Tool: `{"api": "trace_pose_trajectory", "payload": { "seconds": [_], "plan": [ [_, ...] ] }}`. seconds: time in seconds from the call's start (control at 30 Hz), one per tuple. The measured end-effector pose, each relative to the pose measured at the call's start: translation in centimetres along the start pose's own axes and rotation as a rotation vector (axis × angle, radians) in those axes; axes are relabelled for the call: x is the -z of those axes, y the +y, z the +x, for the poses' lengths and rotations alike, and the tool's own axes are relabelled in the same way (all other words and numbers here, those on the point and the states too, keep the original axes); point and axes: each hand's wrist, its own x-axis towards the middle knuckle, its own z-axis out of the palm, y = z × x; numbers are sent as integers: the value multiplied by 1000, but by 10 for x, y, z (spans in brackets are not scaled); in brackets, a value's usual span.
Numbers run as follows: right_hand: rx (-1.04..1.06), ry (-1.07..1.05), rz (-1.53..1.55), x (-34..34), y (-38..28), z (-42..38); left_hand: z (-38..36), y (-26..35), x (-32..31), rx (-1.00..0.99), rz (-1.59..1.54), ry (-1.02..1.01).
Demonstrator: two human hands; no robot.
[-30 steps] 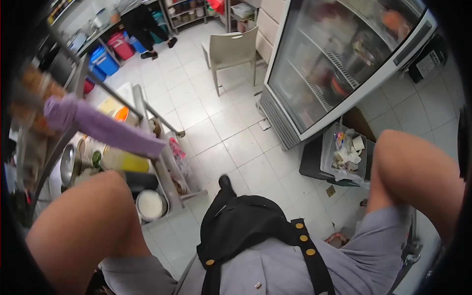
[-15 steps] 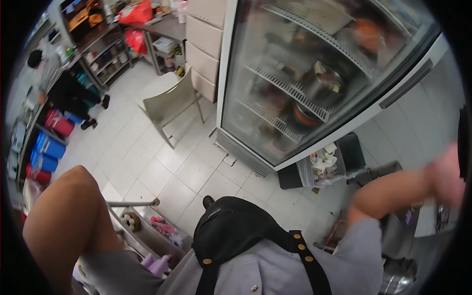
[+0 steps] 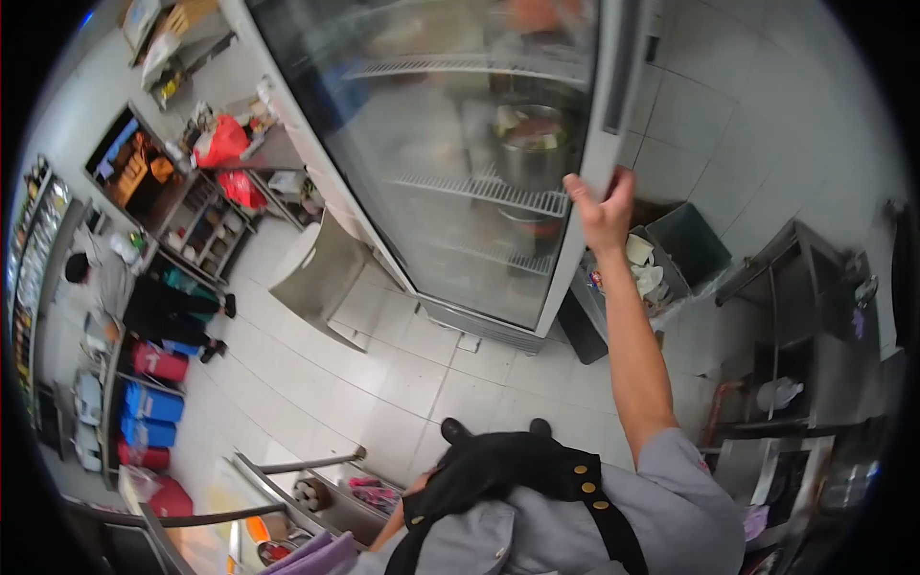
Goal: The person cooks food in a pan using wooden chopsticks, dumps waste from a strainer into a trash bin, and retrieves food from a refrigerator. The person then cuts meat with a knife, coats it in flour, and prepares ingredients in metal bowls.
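Note:
A tall glass-door fridge (image 3: 460, 125) stands ahead, with a metal pot (image 3: 533, 144) and other food on its wire shelves behind the glass. My right hand (image 3: 604, 206) grips the edge of the fridge door (image 3: 586, 230), its thumb on the front and its fingers at the outer side. Low beside the black apron is my left hand (image 3: 418, 485), mostly hidden, so its fingers cannot be made out.
A beige chair (image 3: 321, 278) stands left of the fridge. Right of it is a bin with rubbish (image 3: 647, 278), then metal racks (image 3: 815, 326). A person (image 3: 144, 297) works at the far-left counter. Drawers (image 3: 345, 508) are at my lower left.
My right hand has come in from the far right onto the door edge. My left arm has dropped from its raised position. The view has shifted, with the fridge now further left.

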Motion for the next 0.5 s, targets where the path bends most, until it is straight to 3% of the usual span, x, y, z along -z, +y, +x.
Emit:
{"api": "trace_pose_trajectory", "payload": {
  "seconds": [0.03,0.07,0.1,0.13,0.17,0.2,0.23,0.27,0.33,0.4,0.47,0.5],
  "plan": [
    [34,23,11,1,-3,-1,-2,33,9,379,-17,-50],
    [62,24,22,2,-11,-11,2,135,29,758,-15,-101],
    [79,-2,-35,7,-23,-25,17,121,27,742,161,-17],
    [103,-23,-91,14,-37,-40,38,160,27,571,186,148],
    [160,-48,-54,24,-56,-59,66,199,24,516,-58,334],
    [222,-71,-20,33,-71,-80,96,246,20,417,-495,565],
    [213,-142,151,38,-79,-101,123,296,17,296,-690,764],
    [206,-214,324,42,-86,-121,139,316,25,212,-691,877],
    [-11,-411,923,36,-79,-162,147,313,46,36,-705,1024],
    [-255,-433,664,-2,-32,-187,139,336,62,-114,-1169,1086],
    [-862,-687,652,-66,43,-213,105,282,101,-170,-493,917],
    [-889,-778,525,-96,83,-234,83,265,123,-160,-749,1014]
  ]
}}
